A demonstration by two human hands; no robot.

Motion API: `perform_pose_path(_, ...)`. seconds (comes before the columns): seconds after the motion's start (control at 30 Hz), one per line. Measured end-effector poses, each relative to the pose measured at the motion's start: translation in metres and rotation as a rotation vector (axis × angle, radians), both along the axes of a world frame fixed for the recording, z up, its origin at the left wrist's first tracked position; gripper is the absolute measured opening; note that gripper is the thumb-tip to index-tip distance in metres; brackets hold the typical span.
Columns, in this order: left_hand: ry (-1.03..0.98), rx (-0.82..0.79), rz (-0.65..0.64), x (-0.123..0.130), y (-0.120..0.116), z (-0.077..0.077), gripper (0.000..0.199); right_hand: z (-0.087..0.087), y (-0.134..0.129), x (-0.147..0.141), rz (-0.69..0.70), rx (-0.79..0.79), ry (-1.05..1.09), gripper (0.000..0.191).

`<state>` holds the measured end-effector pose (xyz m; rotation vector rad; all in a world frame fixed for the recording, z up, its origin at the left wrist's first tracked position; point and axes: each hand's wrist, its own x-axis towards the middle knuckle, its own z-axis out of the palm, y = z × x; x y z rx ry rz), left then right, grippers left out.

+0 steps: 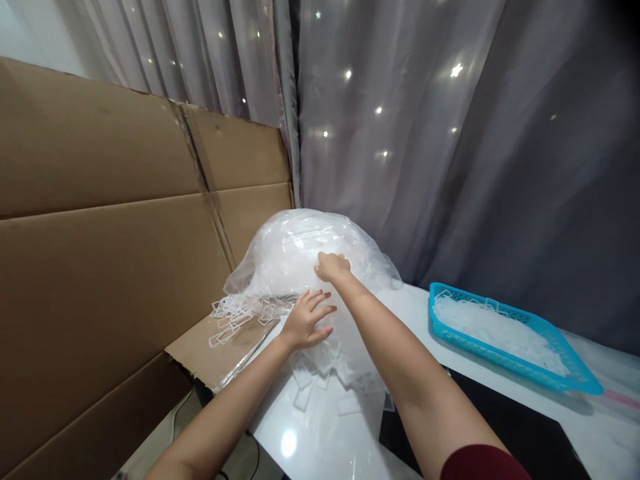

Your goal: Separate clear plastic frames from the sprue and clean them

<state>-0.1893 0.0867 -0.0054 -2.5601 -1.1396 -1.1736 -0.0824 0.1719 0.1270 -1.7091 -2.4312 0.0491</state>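
Note:
A large clear plastic bag (300,233), bulging with white contents, rests on the white table. My right hand (333,267) is closed at the front of the bag, with its fingers curled into a fold of the plastic. Lower and a little to the left, my left hand (307,321) has its fingers spread over the bag's near side and holds nothing. Thin white rectangular plastic frames (302,397) lie on the table just below the hands. More white frames (235,319) are heaped left of the bag on a cardboard piece (210,353).
At the right stands a blue plastic basket (505,375) with a pile of white pieces (500,330) in it. A flat black panel (510,413) lies on the white table (320,440) beside my right arm. Tall cardboard (100,147) borders the left; grey curtains (380,187) hang behind.

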Motion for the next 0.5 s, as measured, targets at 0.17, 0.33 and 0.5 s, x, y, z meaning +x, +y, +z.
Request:
perform_pose_path(0.17,-0.170,0.040,0.091,-0.022,0.003,-0.001,0.049,0.009,0.001,0.028,0.091,0.089,0.091,0.030)
perform_pose_path(0.33,-0.381,0.031,0.253,-0.012,0.021,-0.003,0.057,0.018,-0.011,0.051,0.085,0.314,0.239,0.020)
perform_pose_path(0.5,-0.421,-0.080,0.236,0.009,0.033,0.001,0.061,0.038,-0.023,0.069,0.037,0.543,0.382,0.030)
